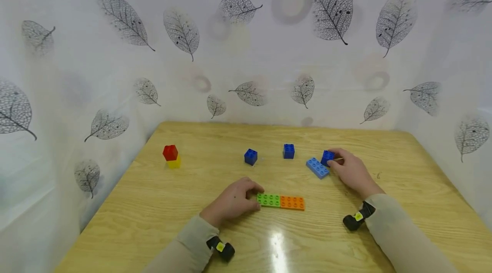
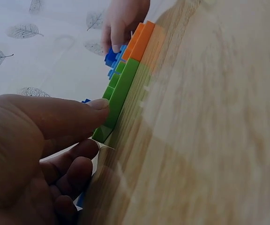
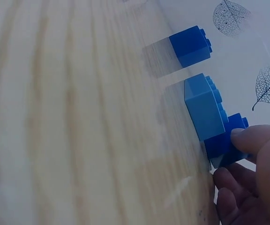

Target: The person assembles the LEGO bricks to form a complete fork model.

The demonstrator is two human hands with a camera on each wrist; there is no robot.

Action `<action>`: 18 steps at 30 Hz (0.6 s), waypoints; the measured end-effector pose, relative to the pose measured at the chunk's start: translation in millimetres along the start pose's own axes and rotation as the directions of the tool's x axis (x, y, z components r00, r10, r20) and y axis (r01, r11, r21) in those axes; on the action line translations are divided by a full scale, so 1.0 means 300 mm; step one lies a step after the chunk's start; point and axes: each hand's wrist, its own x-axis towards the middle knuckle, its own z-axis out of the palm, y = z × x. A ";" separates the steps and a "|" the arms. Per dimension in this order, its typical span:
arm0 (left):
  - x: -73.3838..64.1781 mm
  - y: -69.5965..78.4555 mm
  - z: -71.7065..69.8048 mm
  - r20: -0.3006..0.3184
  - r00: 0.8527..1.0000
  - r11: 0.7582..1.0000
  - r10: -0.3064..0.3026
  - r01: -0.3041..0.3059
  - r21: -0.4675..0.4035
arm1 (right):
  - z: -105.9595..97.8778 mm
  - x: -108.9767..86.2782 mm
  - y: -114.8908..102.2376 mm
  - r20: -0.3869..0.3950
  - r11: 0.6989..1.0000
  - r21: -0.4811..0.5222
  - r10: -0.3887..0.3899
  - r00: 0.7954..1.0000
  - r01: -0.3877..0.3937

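My left hand rests at the left end of a flat green building brick, pinching that end between thumb and fingers. End to end with the green one lies an orange brick; whether they are joined I cannot tell. Farther right, my right hand pinches a small dark blue brick between thumb and fingers. That brick stands right against a light blue brick, also seen in the right wrist view. The fingers behind the dark blue brick are partly hidden.
Two more dark blue bricks stand farther back, one left of centre and one beyond the light blue brick. At the far left a red brick sits with a yellow brick. A leaf-patterned curtain borders the wooden table.
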 end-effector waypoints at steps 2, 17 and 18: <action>0.001 0.000 0.000 0.001 1.000 1.000 -0.001 0.001 0.001 | -0.001 -0.004 0.001 -0.010 1.000 0.013 0.014 1.000 -0.014; 0.004 -0.003 -0.003 0.002 1.000 1.000 -0.017 0.017 0.007 | -0.030 -0.112 -0.082 -0.058 0.991 0.128 -0.030 0.998 0.037; 0.004 -0.003 -0.003 0.002 1.000 1.000 -0.016 0.016 0.008 | -0.029 -0.118 -0.089 -0.056 0.991 0.123 -0.041 0.998 0.047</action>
